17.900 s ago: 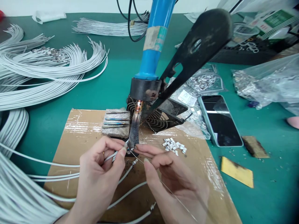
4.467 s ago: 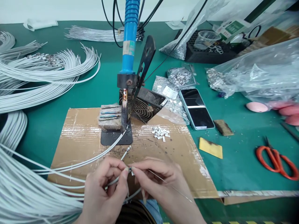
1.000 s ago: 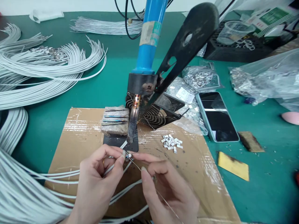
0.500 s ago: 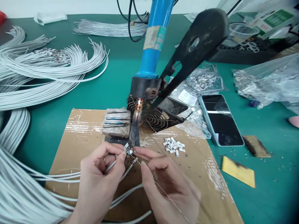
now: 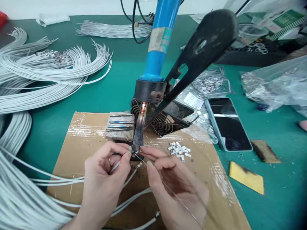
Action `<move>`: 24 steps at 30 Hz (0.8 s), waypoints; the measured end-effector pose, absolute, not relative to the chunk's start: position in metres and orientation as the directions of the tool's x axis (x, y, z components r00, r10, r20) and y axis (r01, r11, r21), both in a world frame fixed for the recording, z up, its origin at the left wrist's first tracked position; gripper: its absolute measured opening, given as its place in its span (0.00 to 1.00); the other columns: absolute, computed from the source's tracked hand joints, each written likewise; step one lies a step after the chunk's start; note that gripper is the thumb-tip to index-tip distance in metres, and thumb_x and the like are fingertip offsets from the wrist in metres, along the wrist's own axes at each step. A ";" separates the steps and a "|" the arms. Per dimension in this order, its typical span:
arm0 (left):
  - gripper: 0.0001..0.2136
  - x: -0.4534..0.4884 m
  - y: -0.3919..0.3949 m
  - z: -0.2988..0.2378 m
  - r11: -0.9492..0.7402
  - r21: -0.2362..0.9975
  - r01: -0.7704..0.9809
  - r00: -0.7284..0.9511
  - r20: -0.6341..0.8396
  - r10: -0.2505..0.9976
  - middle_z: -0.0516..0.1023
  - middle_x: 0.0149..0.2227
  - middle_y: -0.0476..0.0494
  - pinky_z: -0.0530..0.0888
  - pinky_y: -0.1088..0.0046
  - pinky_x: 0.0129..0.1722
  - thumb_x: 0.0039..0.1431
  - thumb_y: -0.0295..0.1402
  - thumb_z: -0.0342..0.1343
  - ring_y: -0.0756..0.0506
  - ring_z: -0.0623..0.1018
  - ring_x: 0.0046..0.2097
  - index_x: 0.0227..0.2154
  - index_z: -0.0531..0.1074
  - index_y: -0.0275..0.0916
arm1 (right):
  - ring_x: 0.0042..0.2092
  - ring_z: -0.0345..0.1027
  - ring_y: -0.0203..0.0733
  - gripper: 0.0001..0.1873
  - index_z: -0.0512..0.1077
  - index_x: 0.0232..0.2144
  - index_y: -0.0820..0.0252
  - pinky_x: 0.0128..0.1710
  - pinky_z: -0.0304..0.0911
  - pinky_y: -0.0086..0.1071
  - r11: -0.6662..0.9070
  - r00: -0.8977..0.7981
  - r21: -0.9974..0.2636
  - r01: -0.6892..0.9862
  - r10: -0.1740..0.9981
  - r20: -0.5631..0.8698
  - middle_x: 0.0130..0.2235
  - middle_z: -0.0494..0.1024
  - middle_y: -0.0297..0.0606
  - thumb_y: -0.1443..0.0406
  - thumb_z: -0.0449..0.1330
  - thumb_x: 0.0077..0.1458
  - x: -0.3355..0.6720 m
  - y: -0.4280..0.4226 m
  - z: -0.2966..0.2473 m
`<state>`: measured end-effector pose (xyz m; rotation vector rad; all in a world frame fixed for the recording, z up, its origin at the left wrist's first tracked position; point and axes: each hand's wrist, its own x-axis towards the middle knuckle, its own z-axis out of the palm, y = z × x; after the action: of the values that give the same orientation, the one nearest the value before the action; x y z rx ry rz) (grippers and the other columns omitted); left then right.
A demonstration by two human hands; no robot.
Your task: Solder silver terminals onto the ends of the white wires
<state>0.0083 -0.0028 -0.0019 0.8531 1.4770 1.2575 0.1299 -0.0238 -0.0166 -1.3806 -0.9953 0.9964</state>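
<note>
My left hand (image 5: 103, 174) pinches a white cable (image 5: 115, 167) close to its end, thumb against forefinger. That end meets the dark tip (image 5: 138, 135) of a soldering iron (image 5: 154, 62) with a blue handle, clamped tip-down. In my right hand (image 5: 176, 183) a thin solder wire (image 5: 179, 198) runs between thumb and fingers, its far end at the iron's tip. Fingertips hide most of the small joint there. Another cable end with a metal terminal (image 5: 139, 165) lies just below, between the hands.
Small metal terminals (image 5: 179, 150) lie on the cardboard (image 5: 79, 134). Left of the iron is a pad (image 5: 121, 135) with metal rods. White cable bundles (image 5: 28, 201) fill the left side. A phone (image 5: 230, 124), yellow sponge (image 5: 247, 178) and plastic bags (image 5: 271, 84) are at right.
My left hand has moved slightly right and up, bringing the cable end to the iron's tip. My right hand has shifted a little right. A cable's metal end now shows near the bottom.
</note>
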 end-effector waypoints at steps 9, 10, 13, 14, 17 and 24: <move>0.06 0.007 -0.003 -0.002 0.178 0.982 -0.068 -0.270 -0.190 0.944 0.84 0.34 0.47 0.62 0.81 0.21 0.59 0.25 0.64 0.55 0.69 0.23 0.27 0.80 0.39 | 0.47 0.82 0.43 0.11 0.72 0.27 0.54 0.47 0.74 0.32 -0.017 0.298 -1.000 0.022 0.955 -0.010 0.46 0.87 0.38 0.69 0.65 0.61 0.129 -0.024 -0.014; 0.06 0.007 -0.003 -0.002 0.177 0.982 -0.071 -0.277 -0.190 0.942 0.84 0.33 0.47 0.62 0.81 0.20 0.58 0.25 0.65 0.55 0.70 0.24 0.27 0.80 0.39 | 0.47 0.82 0.43 0.11 0.72 0.27 0.53 0.47 0.74 0.32 -0.014 0.293 -1.000 0.021 0.956 -0.007 0.46 0.87 0.38 0.69 0.65 0.61 0.129 -0.024 -0.015; 0.06 0.007 -0.004 -0.001 0.178 0.980 -0.086 -0.291 -0.196 0.936 0.83 0.32 0.48 0.60 0.82 0.19 0.57 0.25 0.65 0.55 0.70 0.24 0.27 0.80 0.40 | 0.48 0.82 0.42 0.11 0.72 0.28 0.53 0.48 0.75 0.32 -0.004 0.289 -1.000 0.024 0.957 0.003 0.46 0.87 0.36 0.70 0.64 0.61 0.129 -0.024 -0.015; 0.06 0.007 -0.004 -0.001 0.177 0.980 -0.087 -0.288 -0.195 0.938 0.83 0.31 0.48 0.60 0.82 0.20 0.58 0.25 0.65 0.55 0.69 0.24 0.27 0.80 0.40 | 0.48 0.82 0.42 0.11 0.71 0.28 0.53 0.48 0.75 0.32 -0.003 0.290 -1.000 0.026 0.957 0.004 0.46 0.87 0.36 0.70 0.64 0.61 0.129 -0.024 -0.015; 0.06 0.007 -0.005 -0.003 0.169 0.983 -0.073 -0.272 -0.182 0.945 0.83 0.32 0.49 0.62 0.82 0.21 0.59 0.25 0.64 0.56 0.69 0.23 0.27 0.80 0.40 | 0.47 0.82 0.41 0.11 0.72 0.27 0.53 0.48 0.75 0.30 -0.014 0.292 -0.999 0.036 0.957 -0.003 0.46 0.87 0.36 0.69 0.65 0.61 0.129 -0.024 -0.015; 0.06 0.006 -0.006 -0.006 0.153 0.987 -0.056 -0.258 -0.162 0.952 0.84 0.33 0.50 0.62 0.84 0.21 0.60 0.25 0.64 0.56 0.69 0.24 0.28 0.80 0.41 | 0.47 0.82 0.39 0.10 0.73 0.27 0.53 0.47 0.75 0.27 -0.001 0.298 -1.000 0.017 0.955 0.004 0.46 0.87 0.34 0.69 0.65 0.61 0.128 -0.023 -0.014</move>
<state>0.0063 -0.0056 -0.0063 0.9265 1.4437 1.2922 0.1280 -0.0233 -0.0142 -1.3489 -0.9961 0.9744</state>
